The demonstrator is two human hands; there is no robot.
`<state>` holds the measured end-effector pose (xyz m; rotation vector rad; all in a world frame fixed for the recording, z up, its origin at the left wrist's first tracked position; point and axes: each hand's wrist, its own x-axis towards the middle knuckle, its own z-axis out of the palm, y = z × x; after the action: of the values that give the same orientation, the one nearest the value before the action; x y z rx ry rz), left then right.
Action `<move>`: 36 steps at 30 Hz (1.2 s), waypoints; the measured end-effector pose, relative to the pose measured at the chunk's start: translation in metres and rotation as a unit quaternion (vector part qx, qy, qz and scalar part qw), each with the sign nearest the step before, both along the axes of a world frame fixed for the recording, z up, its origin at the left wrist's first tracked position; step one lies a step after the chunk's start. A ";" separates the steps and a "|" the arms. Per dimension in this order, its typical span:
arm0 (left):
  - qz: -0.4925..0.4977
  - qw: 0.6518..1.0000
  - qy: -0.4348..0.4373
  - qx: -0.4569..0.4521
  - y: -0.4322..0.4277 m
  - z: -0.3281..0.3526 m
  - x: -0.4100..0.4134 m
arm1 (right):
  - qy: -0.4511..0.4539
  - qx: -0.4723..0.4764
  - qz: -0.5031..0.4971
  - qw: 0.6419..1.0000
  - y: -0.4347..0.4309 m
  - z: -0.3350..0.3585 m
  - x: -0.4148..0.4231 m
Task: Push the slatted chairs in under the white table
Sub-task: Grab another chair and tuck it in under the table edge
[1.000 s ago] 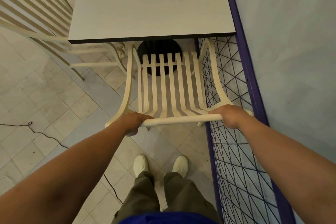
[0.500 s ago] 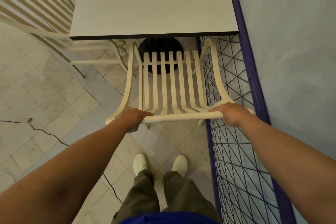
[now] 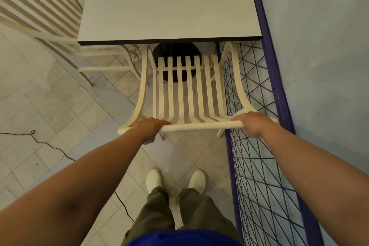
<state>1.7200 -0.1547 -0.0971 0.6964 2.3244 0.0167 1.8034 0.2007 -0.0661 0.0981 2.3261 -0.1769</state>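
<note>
A cream slatted chair [image 3: 187,90] stands in front of me, its front part hidden under the near edge of the white table [image 3: 169,10]. My left hand [image 3: 148,127] grips the left end of the chair's top back rail. My right hand [image 3: 252,124] grips the right end of the same rail. A second slatted chair [image 3: 38,12] stands at the table's left side, mostly out from under the top.
A purple wire-mesh fence [image 3: 259,166] runs along the chair's right side, against a pale blue wall [image 3: 323,66]. The table's black round base [image 3: 176,52] sits on the tiled floor. A black cable [image 3: 50,146] lies on the floor to the left. My feet are just behind the chair.
The chair has slid forward a little, so more of its seat lies under the table edge. Both hands keep their hold on the back rail.
</note>
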 end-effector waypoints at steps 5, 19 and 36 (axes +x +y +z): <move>0.007 1.000 -0.019 -0.006 -0.005 -0.003 -0.007 | 0.007 0.005 0.006 1.000 -0.006 -0.003 0.002; -0.017 1.000 -0.012 0.000 -0.005 -0.002 -0.002 | 0.011 0.006 -0.007 1.000 -0.005 -0.013 0.011; -0.004 0.999 -0.026 -0.030 0.008 0.015 0.006 | -0.015 -0.023 -0.030 0.999 -0.011 -0.002 0.009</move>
<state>1.7255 -0.1472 -0.0817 0.6688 2.2637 -0.0378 1.8119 0.1893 -0.0676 0.1473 2.2895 -0.2589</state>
